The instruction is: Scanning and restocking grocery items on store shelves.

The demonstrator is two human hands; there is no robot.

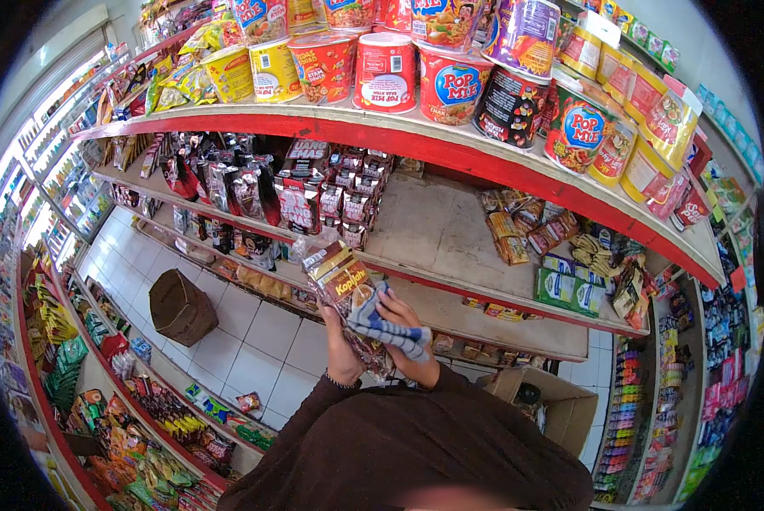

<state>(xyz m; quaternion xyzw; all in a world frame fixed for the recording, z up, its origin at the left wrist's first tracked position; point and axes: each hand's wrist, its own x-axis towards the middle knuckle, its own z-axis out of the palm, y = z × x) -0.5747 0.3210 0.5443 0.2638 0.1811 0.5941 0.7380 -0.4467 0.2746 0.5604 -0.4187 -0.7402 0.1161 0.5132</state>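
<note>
In front of my body, my left hand (pixel 342 348) grips a brown and gold pack of coffee sachets (pixel 340 274) from its lower left side. A blue and white checked cloth (pixel 382 322) lies against the pack's right side, with my right hand (pixel 411 358) closed around it. The lower part of the pack is partly hidden by the cloth and my fingers. Just beyond my hands is a shelf board (pixel 420 217) with a bare stretch, beside stacked dark coffee packs (pixel 308 191).
Instant noodle cups (pixel 455 86) line the red-edged top shelf. Loose sachets (pixel 516 223) and green packs (pixel 567 287) sit on the right of the middle shelf. A brown basket (pixel 181 306) and an open cardboard box (pixel 561 399) stand on the tiled floor. Stocked shelves flank both sides.
</note>
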